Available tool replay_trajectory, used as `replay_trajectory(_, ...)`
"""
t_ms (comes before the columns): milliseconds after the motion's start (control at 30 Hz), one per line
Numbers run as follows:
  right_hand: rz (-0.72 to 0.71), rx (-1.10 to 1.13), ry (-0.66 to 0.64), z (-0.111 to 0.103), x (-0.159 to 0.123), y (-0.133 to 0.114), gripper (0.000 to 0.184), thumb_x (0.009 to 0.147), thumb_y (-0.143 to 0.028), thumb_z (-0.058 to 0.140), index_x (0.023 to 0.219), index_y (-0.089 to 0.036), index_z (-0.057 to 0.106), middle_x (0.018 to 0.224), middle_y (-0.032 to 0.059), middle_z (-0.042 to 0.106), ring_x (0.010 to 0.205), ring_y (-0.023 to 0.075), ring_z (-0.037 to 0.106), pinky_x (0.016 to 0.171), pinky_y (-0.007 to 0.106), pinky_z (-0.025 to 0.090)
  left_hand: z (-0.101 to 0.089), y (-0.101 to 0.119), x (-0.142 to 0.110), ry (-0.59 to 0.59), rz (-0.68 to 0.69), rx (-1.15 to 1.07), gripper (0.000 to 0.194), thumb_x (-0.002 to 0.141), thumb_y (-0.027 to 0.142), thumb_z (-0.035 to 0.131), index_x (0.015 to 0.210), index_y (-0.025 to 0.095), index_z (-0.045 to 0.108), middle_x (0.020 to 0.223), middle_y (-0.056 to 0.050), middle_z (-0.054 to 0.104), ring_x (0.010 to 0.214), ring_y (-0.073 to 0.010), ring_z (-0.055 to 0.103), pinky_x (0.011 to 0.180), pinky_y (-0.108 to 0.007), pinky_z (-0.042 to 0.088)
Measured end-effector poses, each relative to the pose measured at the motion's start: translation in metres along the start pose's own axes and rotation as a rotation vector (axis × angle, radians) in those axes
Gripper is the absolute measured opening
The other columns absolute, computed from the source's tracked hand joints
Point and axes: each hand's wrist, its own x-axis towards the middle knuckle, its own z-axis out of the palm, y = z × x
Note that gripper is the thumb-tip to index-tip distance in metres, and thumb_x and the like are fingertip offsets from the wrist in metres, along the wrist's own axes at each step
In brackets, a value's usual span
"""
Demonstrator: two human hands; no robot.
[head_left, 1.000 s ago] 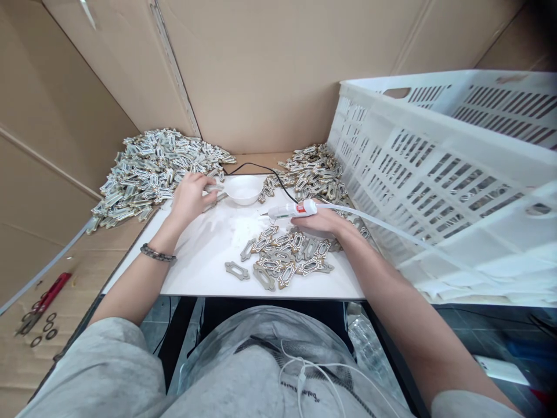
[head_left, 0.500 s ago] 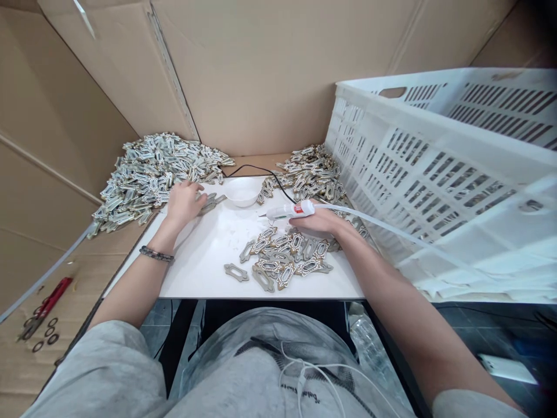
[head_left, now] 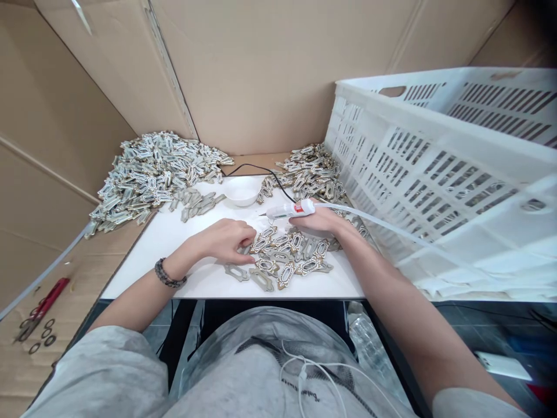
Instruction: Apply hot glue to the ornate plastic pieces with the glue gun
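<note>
My right hand [head_left: 319, 216] holds a white pen-shaped hot glue gun [head_left: 287, 210] with a red label. Its thin nozzle points left, and a long translucent rod runs from its back end. My left hand [head_left: 226, 239] is at the left edge of a loose group of small ornate metal frames [head_left: 287, 264]. Thumb and bent fingers are apart there, around a grey frame partly hidden by the hand. Some frames lie face up with white and gold edging; others show plain grey backs. Beyond the left hand, several grey frames [head_left: 198, 203] lie face down.
A white bowl [head_left: 241, 191] stands at the back of the white board [head_left: 183, 278]. Heaps of frames rise at back left [head_left: 152, 168] and back right [head_left: 311, 168]. A white slatted crate [head_left: 418, 168] borders the right. Red-handled scissors [head_left: 50, 302] and several rings lie left.
My left hand let go of a grey frame by the face-down ones at the back, then came right and toward me to the loose group. My right hand stayed put with the hot glue gun.
</note>
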Motion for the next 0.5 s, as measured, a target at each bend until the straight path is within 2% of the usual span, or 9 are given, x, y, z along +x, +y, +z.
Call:
replay_trajectory(267,0.007,0.02,0.008,0.001,-0.002,0.002,0.016,0.069,-0.03,0.06,0.062,-0.022,0.048,0.064,-0.002,0.055,0.06,0.0136,0.049,0.055,0.029,0.035,-0.001,-0.016,-0.002,0.047,-0.147,0.047,0.014,0.08,0.028,0.06,0.072,0.021,0.05,0.07,0.0,0.058,0.06,-0.0152,0.049,0.055,-0.029,0.028)
replay_trajectory(400,0.0,0.031,0.01,0.002,-0.001,0.005,0.018,0.069,-0.032,0.06,0.061,-0.022,0.048,0.064,-0.0022,0.055,0.06,0.0136,0.049,0.055,0.029,0.035,0.003,-0.022,0.0,0.09,-0.195,0.098,0.009,0.085,0.028,0.057,0.081,0.02,0.056,0.082,-0.003,0.064,0.073,-0.018,0.058,0.059,-0.029,0.033)
replay_trajectory(500,-0.008,0.012,0.011,0.002,0.0,0.007,0.019,0.069,-0.033,0.06,0.06,-0.022,0.047,0.063,-0.0021,0.054,0.059,0.0137,0.048,0.054,0.03,0.034,0.004,-0.029,0.0,0.127,-0.192,0.134,0.015,0.09,0.032,0.053,0.088,0.018,0.06,0.091,-0.006,0.067,0.087,-0.0213,0.061,0.069,-0.03,0.041)
